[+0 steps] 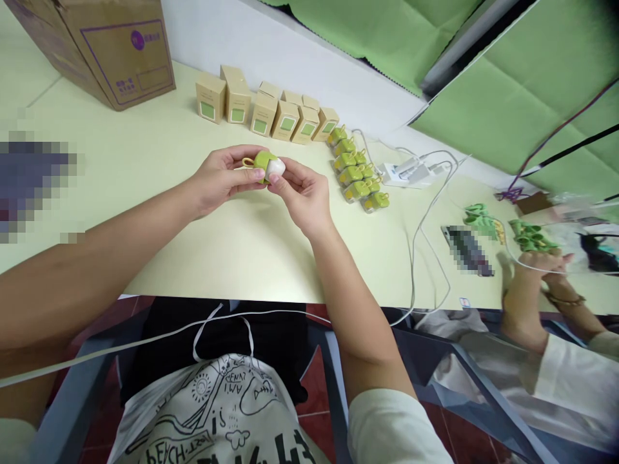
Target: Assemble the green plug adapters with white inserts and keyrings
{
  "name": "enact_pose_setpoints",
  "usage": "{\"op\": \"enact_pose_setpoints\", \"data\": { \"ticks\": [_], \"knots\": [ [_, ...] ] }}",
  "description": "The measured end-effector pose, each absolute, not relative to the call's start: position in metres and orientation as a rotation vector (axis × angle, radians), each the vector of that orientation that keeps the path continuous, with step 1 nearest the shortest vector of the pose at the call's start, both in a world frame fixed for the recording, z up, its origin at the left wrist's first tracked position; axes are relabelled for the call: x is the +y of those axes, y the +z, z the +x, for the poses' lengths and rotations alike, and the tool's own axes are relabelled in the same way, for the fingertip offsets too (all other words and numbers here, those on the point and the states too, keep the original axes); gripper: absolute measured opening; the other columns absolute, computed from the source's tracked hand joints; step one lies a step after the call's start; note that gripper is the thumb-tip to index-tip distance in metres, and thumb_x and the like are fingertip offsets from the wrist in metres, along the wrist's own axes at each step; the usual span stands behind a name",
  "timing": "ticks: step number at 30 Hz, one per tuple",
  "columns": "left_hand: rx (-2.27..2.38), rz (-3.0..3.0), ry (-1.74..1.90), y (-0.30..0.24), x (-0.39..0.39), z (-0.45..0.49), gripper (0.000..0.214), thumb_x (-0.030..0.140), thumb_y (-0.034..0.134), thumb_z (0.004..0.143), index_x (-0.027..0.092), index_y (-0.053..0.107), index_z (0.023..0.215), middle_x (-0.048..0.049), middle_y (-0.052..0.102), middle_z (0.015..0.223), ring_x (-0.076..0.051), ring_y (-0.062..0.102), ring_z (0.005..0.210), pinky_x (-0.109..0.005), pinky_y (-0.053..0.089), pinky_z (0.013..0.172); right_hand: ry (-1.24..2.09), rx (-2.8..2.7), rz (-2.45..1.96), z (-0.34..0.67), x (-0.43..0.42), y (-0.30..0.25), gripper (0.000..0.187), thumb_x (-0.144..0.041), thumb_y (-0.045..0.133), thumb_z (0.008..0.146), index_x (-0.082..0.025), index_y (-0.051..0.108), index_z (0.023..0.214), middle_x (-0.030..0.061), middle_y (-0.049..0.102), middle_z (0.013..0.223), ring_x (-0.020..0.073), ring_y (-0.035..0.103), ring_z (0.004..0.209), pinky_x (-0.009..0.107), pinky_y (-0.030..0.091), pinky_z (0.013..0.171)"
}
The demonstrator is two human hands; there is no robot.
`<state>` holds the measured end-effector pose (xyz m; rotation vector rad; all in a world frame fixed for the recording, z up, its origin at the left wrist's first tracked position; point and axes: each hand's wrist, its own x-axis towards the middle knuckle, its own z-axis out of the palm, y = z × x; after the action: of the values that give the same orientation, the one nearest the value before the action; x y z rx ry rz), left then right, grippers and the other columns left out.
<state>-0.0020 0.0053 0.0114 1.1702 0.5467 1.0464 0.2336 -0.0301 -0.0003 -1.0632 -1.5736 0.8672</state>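
Both my hands hold one small green gadget (pixel 265 164) with a white end and a yellow loop above the pale table (pixel 145 167). My left hand (pixel 221 176) grips its left side, fingers curled round it. My right hand (pixel 300 193) pinches the white end with thumb and fingers. Several more green gadgets (pixel 356 173) lie in a double row just right of my hands. Behind them stands a row of several small tan boxes (pixel 271 113) with green labels.
A large cardboard box (pixel 104 45) stands at the far left. A white charger block (pixel 409 173) with cables lies right of the gadgets. Another person's hands (pixel 541 267) work at the right edge near green parts (pixel 529 237). A white wall runs behind the table.
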Motion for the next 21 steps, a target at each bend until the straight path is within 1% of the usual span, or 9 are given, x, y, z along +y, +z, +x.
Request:
{"op": "enact_pose_setpoints", "data": {
  "ticks": [3,7,12,16,18,21],
  "knots": [
    [0.565,1.138,1.044,0.015,0.000,0.001,0.041,0.025,0.112,0.089,0.027,0.092,0.126,-0.0050,0.090,0.134,-0.033,0.089,0.137,-0.058,0.074,0.129,0.798,-1.577,-1.077,0.231,-0.030,-0.003,0.091,-0.104,0.088,0.089,-0.033,0.089,0.145,0.0079,0.094,0.136,0.0313,0.092,0.120,0.057,0.081,0.112],
    [0.598,1.083,1.048,0.022,-0.009,0.008,0.045,0.022,0.107,0.095,0.025,0.090,0.136,-0.0053,0.088,0.135,-0.033,0.086,0.145,-0.060,0.070,0.137,0.716,-1.587,-1.110,0.226,-0.033,-0.005,0.089,-0.104,0.083,0.094,-0.033,0.086,0.148,0.0082,0.094,0.138,0.0306,0.092,0.119,0.055,0.082,0.110],
    [0.617,1.045,1.041,0.026,-0.015,0.011,0.040,0.021,0.106,0.098,0.021,0.089,0.134,-0.0075,0.089,0.136,-0.032,0.086,0.144,-0.059,0.069,0.138,0.653,-1.646,-1.134,0.223,-0.041,0.002,0.081,-0.100,0.077,0.102,-0.032,0.086,0.146,0.0080,0.093,0.134,0.0289,0.092,0.118,0.050,0.082,0.106],
    [0.605,1.047,1.043,0.024,-0.014,0.011,0.033,0.023,0.106,0.099,0.021,0.091,0.128,-0.0062,0.091,0.133,-0.031,0.087,0.143,-0.058,0.070,0.137,0.610,-1.703,-1.173,0.224,-0.047,0.009,0.075,-0.096,0.072,0.108,-0.032,0.088,0.144,0.0084,0.092,0.129,0.0279,0.090,0.113,0.048,0.082,0.103],
    [0.581,1.052,1.047,0.023,-0.014,0.012,0.029,0.024,0.105,0.099,0.021,0.091,0.124,-0.0058,0.091,0.133,-0.032,0.087,0.143,-0.058,0.071,0.136,0.555,-1.729,-1.197,0.225,-0.048,0.011,0.077,-0.097,0.067,0.110,-0.032,0.088,0.147,0.0102,0.091,0.130,0.0293,0.089,0.116,0.048,0.082,0.103],
    [0.569,1.055,1.052,0.025,-0.015,0.013,0.026,0.025,0.104,0.102,0.020,0.091,0.124,-0.0068,0.092,0.134,-0.033,0.086,0.145,-0.061,0.071,0.136,0.495,-1.739,-1.223,0.223,-0.050,0.010,0.084,-0.099,0.061,0.112,-0.034,0.083,0.160,0.0134,0.088,0.140,0.0348,0.086,0.131,0.052,0.081,0.107]
  ]
}}
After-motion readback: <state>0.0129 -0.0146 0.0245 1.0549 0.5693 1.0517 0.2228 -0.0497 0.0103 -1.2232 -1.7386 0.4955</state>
